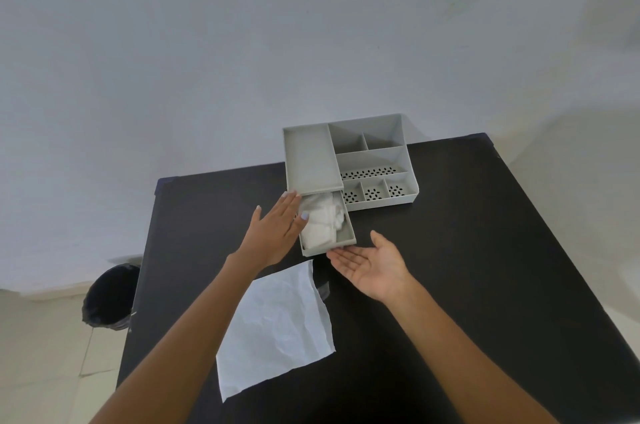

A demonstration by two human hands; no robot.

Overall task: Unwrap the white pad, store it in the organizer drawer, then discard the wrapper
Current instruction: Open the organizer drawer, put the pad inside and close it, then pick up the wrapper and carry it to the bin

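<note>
The grey organizer (377,160) stands at the far edge of the black table (485,233). Its drawer (343,240) is pulled out toward me, and the folded white pad (322,224) lies inside it. My left hand (277,233) rests flat against the drawer's left side, fingers spread, thumb tip touching the pad. My right hand (375,264) is palm up and empty, its fingertips at the drawer's front panel. The flattened white wrapper (277,323) lies on the table between my forearms.
A bin with a black liner (110,295) stands on the tiled floor to the left of the table. A pale wall rises behind the organizer. The organizer's open compartments hold nothing that I can see.
</note>
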